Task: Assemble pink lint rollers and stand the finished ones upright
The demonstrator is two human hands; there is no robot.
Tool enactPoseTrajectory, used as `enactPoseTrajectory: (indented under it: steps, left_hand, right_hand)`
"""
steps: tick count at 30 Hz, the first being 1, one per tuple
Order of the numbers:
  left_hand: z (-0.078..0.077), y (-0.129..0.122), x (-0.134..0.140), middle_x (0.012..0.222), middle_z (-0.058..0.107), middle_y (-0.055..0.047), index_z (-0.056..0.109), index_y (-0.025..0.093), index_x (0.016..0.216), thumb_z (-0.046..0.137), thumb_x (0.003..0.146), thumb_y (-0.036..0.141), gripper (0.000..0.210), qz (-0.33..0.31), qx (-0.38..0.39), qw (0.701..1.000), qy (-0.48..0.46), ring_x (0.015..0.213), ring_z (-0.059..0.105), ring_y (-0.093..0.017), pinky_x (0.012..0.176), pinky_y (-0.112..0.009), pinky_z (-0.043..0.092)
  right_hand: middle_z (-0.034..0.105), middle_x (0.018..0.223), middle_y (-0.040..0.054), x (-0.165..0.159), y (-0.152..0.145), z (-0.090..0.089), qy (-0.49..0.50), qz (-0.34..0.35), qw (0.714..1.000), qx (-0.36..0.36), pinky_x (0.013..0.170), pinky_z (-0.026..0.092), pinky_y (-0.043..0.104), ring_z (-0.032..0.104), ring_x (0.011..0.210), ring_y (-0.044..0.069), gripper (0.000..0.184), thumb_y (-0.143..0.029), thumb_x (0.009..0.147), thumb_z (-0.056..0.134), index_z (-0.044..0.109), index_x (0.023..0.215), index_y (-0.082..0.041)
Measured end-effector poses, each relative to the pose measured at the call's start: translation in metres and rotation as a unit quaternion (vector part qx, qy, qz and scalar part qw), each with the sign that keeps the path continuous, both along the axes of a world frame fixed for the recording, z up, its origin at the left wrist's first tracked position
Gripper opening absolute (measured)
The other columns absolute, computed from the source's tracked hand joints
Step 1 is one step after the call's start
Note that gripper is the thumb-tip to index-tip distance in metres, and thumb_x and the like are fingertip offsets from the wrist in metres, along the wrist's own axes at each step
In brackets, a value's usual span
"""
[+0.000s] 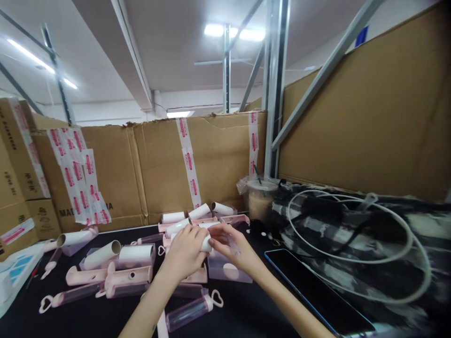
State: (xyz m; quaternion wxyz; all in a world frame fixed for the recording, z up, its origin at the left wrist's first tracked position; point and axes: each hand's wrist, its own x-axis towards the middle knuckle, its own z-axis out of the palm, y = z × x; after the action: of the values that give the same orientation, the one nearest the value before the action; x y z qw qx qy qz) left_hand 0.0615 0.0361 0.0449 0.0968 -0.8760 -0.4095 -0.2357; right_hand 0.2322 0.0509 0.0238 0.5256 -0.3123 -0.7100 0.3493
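Above the middle of the table, a small white roll (pixel 206 243) is held between my two hands. My left hand (pixel 186 251) is closed over it from the left, hiding much of its length. From the other side, the fingers of my right hand (pixel 236 251) close on the roll's right end. A clear plastic piece (pixel 233 246) shows by my right palm; whether it is gripped I cannot tell. Beneath my hands lie pale pink plastic holders (pixel 128 277), more white rolls (pixel 136 255) and a clear purplish tube with a heart-shaped loop (pixel 190 312).
A phone (pixel 313 291) lies at the right, beside a patterned black-and-grey cloth (pixel 355 230) with a coiled white cable (pixel 421 267). A drink cup with a straw (pixel 260 199) stands behind. Taped cardboard (pixel 158 164) walls the back, with a metal post (pixel 275 94).
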Motion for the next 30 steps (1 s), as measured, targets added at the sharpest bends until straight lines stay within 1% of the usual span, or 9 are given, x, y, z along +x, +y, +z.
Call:
enactPoseTrajectory:
  steps: [5,9,13,15,17,21,26,28,30]
  left_hand:
    - [-0.003,0.003,0.006,0.101,0.057,-0.004,0.048,0.021,0.101,0.056,0.075,0.024,0.027,-0.006,-0.014,1.0,-0.023,0.096,0.047,-0.024,0.08,-0.037,0.041]
    - [-0.008,0.006,0.004,0.103,0.058,-0.006,0.049,0.021,0.102,0.056,0.075,0.022,0.028,-0.005,-0.012,0.999,-0.034,0.098,0.048,-0.025,0.081,-0.039,0.041]
    - [-0.009,0.011,-0.004,0.105,0.058,-0.006,0.048,0.021,0.105,0.057,0.075,0.025,0.032,0.017,-0.033,0.989,-0.145,0.101,0.05,-0.025,0.083,-0.039,0.041]
    - [-0.006,0.014,-0.004,0.106,0.057,-0.005,0.049,0.022,0.106,0.059,0.075,0.03,0.033,-0.002,-0.06,0.974,-0.217,0.102,0.052,-0.023,0.085,-0.037,0.042]
    - [-0.001,0.017,0.001,0.108,0.056,-0.005,0.051,0.021,0.105,0.062,0.073,0.035,0.036,-0.045,-0.093,0.964,-0.247,0.104,0.053,-0.022,0.088,-0.035,0.041]
    - [0.003,0.024,0.032,0.113,0.057,-0.007,0.051,0.02,0.112,0.064,0.071,0.04,0.047,-0.136,-0.166,0.968,-0.128,0.105,0.054,-0.023,0.09,-0.034,0.041]
    - [-0.004,0.03,0.074,0.1,0.062,-0.01,0.056,0.015,0.102,0.072,0.059,0.041,0.052,-0.109,-0.154,0.981,0.037,0.094,0.057,-0.029,0.077,-0.037,0.047]
    - [0.0,0.026,0.072,0.098,0.061,-0.012,0.057,0.013,0.096,0.073,0.056,0.047,0.054,-0.096,-0.13,0.986,0.037,0.096,0.055,-0.031,0.08,-0.04,0.045]
    - [0.008,0.014,0.053,0.101,0.058,-0.012,0.055,0.013,0.095,0.062,0.067,0.054,0.05,-0.075,-0.076,0.994,0.022,0.1,0.051,-0.029,0.084,-0.039,0.042]
  right_hand:
    - [0.063,0.095,0.0074,0.005,-0.003,-0.007,0.065,0.01,0.996,-0.054,0.079,0.052,0.035,0.061,0.092,0.021,0.029,-0.036,0.071,0.067,0.055,0.091,-0.018]
    - [0.063,0.091,0.0064,0.01,0.0,-0.01,0.048,-0.028,0.998,-0.022,0.077,0.051,0.033,0.062,0.087,0.02,0.026,-0.036,0.072,0.065,0.056,0.089,-0.018]
    - [0.065,0.083,0.0051,0.024,0.005,-0.014,-0.108,-0.102,0.988,0.048,0.077,0.048,0.033,0.062,0.081,0.02,0.02,-0.036,0.077,0.058,0.061,0.085,-0.018]
    - [0.067,0.083,0.0043,0.032,0.004,-0.014,-0.184,-0.132,0.972,0.06,0.077,0.046,0.032,0.062,0.081,0.021,0.021,-0.037,0.079,0.056,0.063,0.086,-0.018]
    - [0.067,0.086,0.0043,0.04,0.001,-0.012,-0.187,-0.162,0.967,0.063,0.077,0.046,0.032,0.062,0.081,0.021,0.024,-0.038,0.081,0.053,0.064,0.089,-0.019]
    - [0.067,0.091,0.008,0.058,-0.011,-0.002,-0.105,-0.215,0.967,0.085,0.077,0.048,0.032,0.063,0.082,0.021,0.024,-0.038,0.083,0.051,0.06,0.09,-0.017]
    - [0.067,0.094,0.0097,0.073,-0.029,0.001,-0.105,-0.218,0.966,0.087,0.074,0.05,0.032,0.064,0.08,0.021,0.023,-0.037,0.085,0.05,0.059,0.092,-0.017]
    - [0.067,0.094,0.0087,0.071,-0.036,-0.004,-0.142,-0.196,0.967,0.085,0.074,0.05,0.031,0.064,0.081,0.021,0.02,-0.035,0.085,0.05,0.059,0.093,-0.018]
    - [0.066,0.098,0.0084,0.065,-0.044,-0.011,-0.185,-0.18,0.961,0.1,0.078,0.049,0.033,0.063,0.088,0.022,0.018,-0.032,0.084,0.05,0.058,0.094,-0.019]
